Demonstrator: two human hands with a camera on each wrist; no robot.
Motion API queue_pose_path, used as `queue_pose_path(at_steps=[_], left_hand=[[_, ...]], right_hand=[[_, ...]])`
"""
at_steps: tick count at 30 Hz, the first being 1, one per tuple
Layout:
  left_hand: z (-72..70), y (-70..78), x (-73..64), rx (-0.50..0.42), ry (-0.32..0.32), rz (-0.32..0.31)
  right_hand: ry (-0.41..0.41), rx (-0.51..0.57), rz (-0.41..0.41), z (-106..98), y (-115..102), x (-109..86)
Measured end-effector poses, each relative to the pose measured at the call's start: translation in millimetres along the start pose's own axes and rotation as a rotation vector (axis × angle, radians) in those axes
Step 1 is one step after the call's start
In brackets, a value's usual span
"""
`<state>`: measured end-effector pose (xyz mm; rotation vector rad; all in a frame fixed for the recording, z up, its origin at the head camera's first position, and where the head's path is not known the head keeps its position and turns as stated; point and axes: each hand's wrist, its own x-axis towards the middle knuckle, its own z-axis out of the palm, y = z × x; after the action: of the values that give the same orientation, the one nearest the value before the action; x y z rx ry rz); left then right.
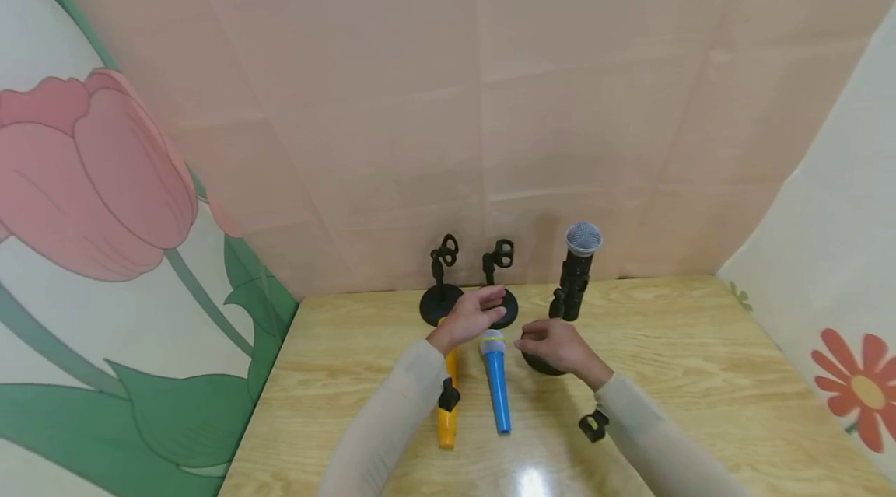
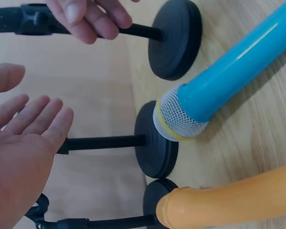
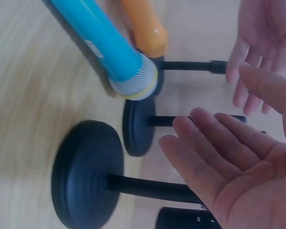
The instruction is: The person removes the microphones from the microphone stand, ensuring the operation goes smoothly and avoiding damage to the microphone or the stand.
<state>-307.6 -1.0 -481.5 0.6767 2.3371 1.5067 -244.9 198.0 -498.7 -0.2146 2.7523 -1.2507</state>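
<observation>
My left hand [image 1: 473,316] hovers in front of the middle black microphone stand [image 1: 512,309], fingers extended and holding nothing. Relaxed fingers also show on my right hand [image 1: 562,346], empty beside the right stand [image 3: 88,174]. That stand carries a black microphone [image 1: 575,279] with a silver mesh head, tilted upright in its clip. Between the hands a blue microphone [image 1: 498,392] lies on the table, its mesh head toward the middle stand. An orange microphone [image 1: 446,431] lies to its left, partly hidden under my left forearm in the head view.
The left stand [image 1: 437,309] has an unfilled clip, like the middle one. All three stand along the back of the wooden table [image 1: 686,349], near a pink cloth backdrop [image 1: 392,131]. A flower-painted wall [image 1: 91,186] rises at the left.
</observation>
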Motion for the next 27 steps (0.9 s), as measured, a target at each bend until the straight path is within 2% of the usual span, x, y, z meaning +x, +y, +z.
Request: queue_pose_path(at_steps=[4,11,15,21,27], left_hand=[[2.5,6.2,-1.2,-0.006,-0.002,0.001],[6.7,16.6,-1.3,0.000,0.020,0.036],[8.3,18.1,1.3,-0.009,0.017,0.040],[11.8,23.0,6.2,-0.027,0.010,0.075],[19.1,29.0,12.5,-0.031,0.020,0.110]], right_hand=[[0.001,0.013,-0.023,-11,0,-4.0],[0.013,0.027,-0.006,-27,3,-10.5],[0.022,0.004,0.004,-38,5,-15.1],[0.048,-0.021,-0.008,-61,6,-21.1],[0.072,-0.034,0.017,-81,6,-25.8]])
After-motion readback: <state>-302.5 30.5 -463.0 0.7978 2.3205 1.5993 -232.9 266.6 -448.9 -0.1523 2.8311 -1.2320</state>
